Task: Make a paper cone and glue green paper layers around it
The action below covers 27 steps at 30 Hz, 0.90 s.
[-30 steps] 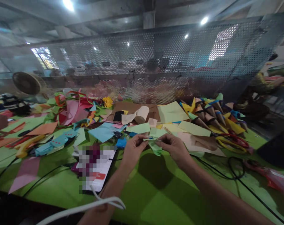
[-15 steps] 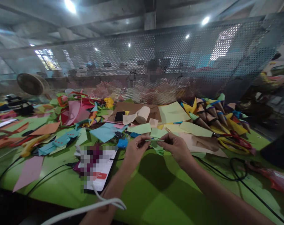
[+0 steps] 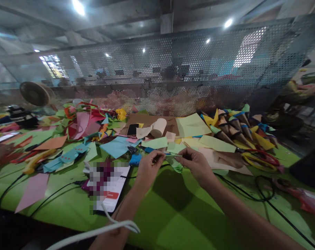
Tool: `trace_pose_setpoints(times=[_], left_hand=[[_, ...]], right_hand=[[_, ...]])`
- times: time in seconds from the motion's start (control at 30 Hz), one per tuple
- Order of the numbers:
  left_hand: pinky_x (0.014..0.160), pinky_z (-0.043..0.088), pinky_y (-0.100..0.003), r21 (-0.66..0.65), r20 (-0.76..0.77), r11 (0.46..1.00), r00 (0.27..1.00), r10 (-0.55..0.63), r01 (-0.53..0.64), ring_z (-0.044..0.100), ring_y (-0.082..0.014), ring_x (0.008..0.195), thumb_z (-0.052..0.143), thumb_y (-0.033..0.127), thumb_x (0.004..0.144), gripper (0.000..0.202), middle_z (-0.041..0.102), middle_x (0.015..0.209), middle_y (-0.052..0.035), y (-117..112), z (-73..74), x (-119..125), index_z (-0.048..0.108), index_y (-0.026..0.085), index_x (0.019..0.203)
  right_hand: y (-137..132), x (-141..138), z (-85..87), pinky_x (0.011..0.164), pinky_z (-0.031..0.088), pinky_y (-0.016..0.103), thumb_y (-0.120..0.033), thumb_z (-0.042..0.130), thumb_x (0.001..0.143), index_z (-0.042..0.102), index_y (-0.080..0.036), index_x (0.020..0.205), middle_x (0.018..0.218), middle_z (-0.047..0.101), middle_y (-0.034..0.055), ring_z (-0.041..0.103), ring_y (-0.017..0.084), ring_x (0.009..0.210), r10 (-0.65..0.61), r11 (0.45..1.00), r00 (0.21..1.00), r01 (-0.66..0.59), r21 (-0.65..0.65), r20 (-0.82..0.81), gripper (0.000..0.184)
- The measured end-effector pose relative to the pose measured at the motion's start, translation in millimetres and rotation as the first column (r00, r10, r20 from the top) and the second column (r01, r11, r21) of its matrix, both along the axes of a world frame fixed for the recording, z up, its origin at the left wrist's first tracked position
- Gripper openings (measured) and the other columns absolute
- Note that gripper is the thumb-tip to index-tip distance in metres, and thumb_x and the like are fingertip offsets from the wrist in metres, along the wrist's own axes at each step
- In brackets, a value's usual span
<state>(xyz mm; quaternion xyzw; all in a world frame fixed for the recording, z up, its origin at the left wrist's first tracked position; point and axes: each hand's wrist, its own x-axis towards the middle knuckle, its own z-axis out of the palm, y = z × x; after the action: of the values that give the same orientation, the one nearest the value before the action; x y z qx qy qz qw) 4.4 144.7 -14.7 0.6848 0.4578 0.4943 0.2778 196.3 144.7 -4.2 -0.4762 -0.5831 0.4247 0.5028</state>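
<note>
Between my two hands is a small strip of light green paper (image 3: 172, 156), held level above the green table (image 3: 170, 208). My left hand (image 3: 150, 166) pinches its left end between thumb and fingers. At the other end, my right hand (image 3: 195, 163) has it in a similar pinch. Just beneath the strip, a crumpled light green paper piece (image 3: 177, 167) shows; whether it joins the strip I cannot tell. A blue object (image 3: 135, 159) lies left of my left hand. Beyond my hands are pale green sheets (image 3: 155, 143).
A phone (image 3: 116, 194) with a lit screen lies left of my left forearm, near a white cable (image 3: 95, 232). Red and yellow scissors (image 3: 261, 159) and paper cones (image 3: 235, 125) are at right. A yellow-handled tool (image 3: 36, 161) and coloured paper scraps (image 3: 82, 125) spread leftward. A perforated metal partition (image 3: 147, 69) stands behind.
Both hands stay almost in place, still pinching the green paper strip. The strip looks slightly turned between the fingers. Nothing else on the table has visibly moved.
</note>
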Motion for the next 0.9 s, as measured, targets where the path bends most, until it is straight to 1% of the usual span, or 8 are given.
trace_pose_setpoints(times=[0.13, 0.27, 0.43, 0.57, 0.7, 0.77, 0.83, 0.9], left_hand=[[0.075, 0.044, -0.027, 0.07, -0.137, 0.997, 0.991, -0.002, 0.011, 0.065, -0.0211, 0.085, 0.058, 0.027, 0.089, 0.015, 0.073, 0.094, -0.0053, -1.1, -0.5, -1.1, 0.071, 0.024, 0.095], [0.07, 0.04, -0.028, 0.067, -0.224, 0.996, 0.974, -0.036, 0.052, 0.061, -0.0207, 0.079, 0.057, 0.022, 0.087, 0.014, 0.071, 0.083, -0.0042, -1.1, -1.0, 0.6, 0.071, 0.023, 0.085], [0.058, 0.033, -0.026, -0.189, -0.045, 0.982, 0.999, -0.027, 0.018, 0.05, -0.0157, 0.059, 0.053, 0.031, 0.086, 0.023, 0.057, 0.06, 0.0014, 0.6, -0.6, 1.3, 0.062, 0.02, 0.068], [0.055, 0.03, -0.026, -0.349, 0.107, 0.937, 0.994, 0.025, 0.014, 0.045, -0.0136, 0.053, 0.057, 0.036, 0.08, 0.028, 0.052, 0.052, 0.0028, 1.5, 1.6, 1.7, 0.055, 0.019, 0.057], [0.055, 0.031, -0.026, -0.419, 0.187, 0.896, 0.98, -0.07, 0.144, 0.044, -0.0124, 0.053, 0.057, 0.034, 0.078, 0.026, 0.051, 0.051, 0.0029, 1.2, 0.0, 6.0, 0.053, 0.019, 0.058], [0.058, 0.034, -0.026, -0.424, 0.187, 0.88, 0.972, -0.146, 0.214, 0.047, -0.0127, 0.057, 0.058, 0.033, 0.079, 0.021, 0.054, 0.056, 0.0021, -0.1, -1.0, 8.8, 0.056, 0.018, 0.064], [0.062, 0.039, -0.026, -0.393, 0.219, 0.879, 0.956, -0.194, 0.269, 0.053, -0.0138, 0.066, 0.059, 0.031, 0.08, 0.014, 0.062, 0.072, -0.0009, -2.4, -0.1, 10.7, 0.062, 0.017, 0.08], [0.066, 0.044, -0.027, -0.341, 0.281, 0.887, 0.934, -0.219, 0.31, 0.057, -0.0143, 0.073, 0.06, 0.029, 0.081, 0.021, 0.065, 0.092, -0.0039, -5.5, 2.5, 11.6, 0.062, 0.018, 0.098]], right_hand=[[2.8, 1.8, -2.7, 0.054, 0.042, 0.027, -0.051, 0.079, 0.063, 0.061, -0.019, 0.07, 0.063, 0.058, -0.0016, 0.052, 0.013, 0.058, 0.039, 0.997, 0.996, -0.044, -0.056, -0.078, 0.037], [2.9, 2.5, -2.0, 0.055, 0.042, 0.027, -0.048, 0.079, 0.064, 0.065, -0.018, 0.072, 0.063, 0.06, -0.0003, 0.052, 0.014, 0.057, 0.063, 0.994, 0.995, -0.069, -0.089, -0.075, 0.035], [-1.8, 5.4, 8.5, 0.075, 0.048, 0.034, -0.04, 0.063, 0.079, 0.07, -0.022, 0.104, 0.091, 0.069, 0.0046, 0.061, 0.02, 0.08, 0.102, 0.994, 0.992, -0.105, -0.039, -0.076, 0.031], [-4.6, 7.1, 16.9, 0.091, 0.042, 0.037, -0.03, 0.068, 0.072, 0.071, -0.025, 0.102, 0.122, 0.061, 0.007, 0.056, 0.027, 0.11, 0.215, 0.969, 0.974, -0.222, 0.105, 0.077, 0.031], [-3.2, 4.8, 14.7, 0.09, 0.041, 0.036, -0.035, 0.078, 0.069, 0.067, -0.022, 0.076, 0.101, 0.061, 0.0056, 0.056, 0.025, 0.1, 0.162, 0.965, 0.975, -0.189, 0.184, 0.152, 0.019], [-1.9, 4.2, 11.5, 0.082, 0.042, 0.033, -0.04, 0.078, 0.07, 0.058, -0.021, 0.063, 0.084, 0.058, 0.0022, 0.055, 0.021, 0.086, 0.136, 0.974, 0.984, -0.155, 0.168, 0.118, 0.029], [-1.3, 4.0, 9.3, 0.073, 0.04, 0.03, -0.043, 0.081, 0.068, 0.052, -0.02, 0.058, 0.073, 0.053, -0.0008, 0.05, 0.018, 0.076, 0.143, 0.983, 0.989, -0.147, 0.108, 0.043, 0.038], [-1.5, 3.8, 8.8, 0.065, 0.037, 0.029, -0.046, 0.083, 0.064, 0.05, -0.02, 0.057, 0.066, 0.048, -0.0032, 0.046, 0.015, 0.068, 0.165, 0.986, 0.984, -0.164, 0.021, -0.068, 0.042]])
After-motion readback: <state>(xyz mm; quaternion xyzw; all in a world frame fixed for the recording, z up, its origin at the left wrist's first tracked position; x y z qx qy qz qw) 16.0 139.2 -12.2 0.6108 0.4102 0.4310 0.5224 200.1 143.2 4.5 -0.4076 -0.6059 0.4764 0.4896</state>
